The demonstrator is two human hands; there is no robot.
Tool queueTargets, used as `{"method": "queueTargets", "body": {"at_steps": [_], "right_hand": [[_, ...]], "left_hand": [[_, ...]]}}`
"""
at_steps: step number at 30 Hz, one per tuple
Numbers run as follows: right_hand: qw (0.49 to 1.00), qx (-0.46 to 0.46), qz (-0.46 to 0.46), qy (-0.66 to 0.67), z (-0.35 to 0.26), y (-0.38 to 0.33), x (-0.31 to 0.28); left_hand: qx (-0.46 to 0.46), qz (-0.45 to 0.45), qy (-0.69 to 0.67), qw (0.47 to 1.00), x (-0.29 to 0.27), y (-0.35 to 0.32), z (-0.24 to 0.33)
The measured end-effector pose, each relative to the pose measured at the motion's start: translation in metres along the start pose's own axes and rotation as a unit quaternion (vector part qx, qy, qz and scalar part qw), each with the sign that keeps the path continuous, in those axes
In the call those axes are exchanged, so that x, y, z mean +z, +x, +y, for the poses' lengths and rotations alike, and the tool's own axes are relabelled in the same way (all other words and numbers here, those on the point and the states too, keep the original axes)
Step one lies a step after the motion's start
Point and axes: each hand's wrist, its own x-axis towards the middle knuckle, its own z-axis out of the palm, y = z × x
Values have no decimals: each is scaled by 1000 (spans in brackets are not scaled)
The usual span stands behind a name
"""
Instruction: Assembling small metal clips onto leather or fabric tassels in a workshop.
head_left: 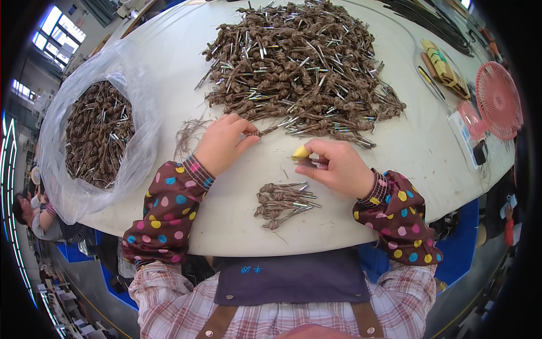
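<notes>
Left hand (pixel 224 144) pinches one knotted cord (pixel 265 131) at the edge of the big pile (pixel 299 68). Right hand (pixel 337 168) closed on a yellow-handled tool (pixel 302 153). Risk: the pull may drag neighbouring cords along; tool tip sits near fingers. Small pile (pixel 282 203) lies on the tabletop (pixel 406 147).

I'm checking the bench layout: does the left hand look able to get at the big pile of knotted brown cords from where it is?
Probably yes. The left hand already pinches a cord at the near edge of the big pile, with nothing between them on the white table.
</notes>
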Motion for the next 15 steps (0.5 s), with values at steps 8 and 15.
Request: {"method": "queueTargets", "body": {"at_steps": [8, 15], "right_hand": [[992, 5, 125, 3, -1, 2, -1], [982, 101, 97, 125, 18, 6, 3]], "left_hand": [[-94, -199, -377, 900, -19, -1, 34], [-19, 18, -238, 971, -8, -3, 33]]}}
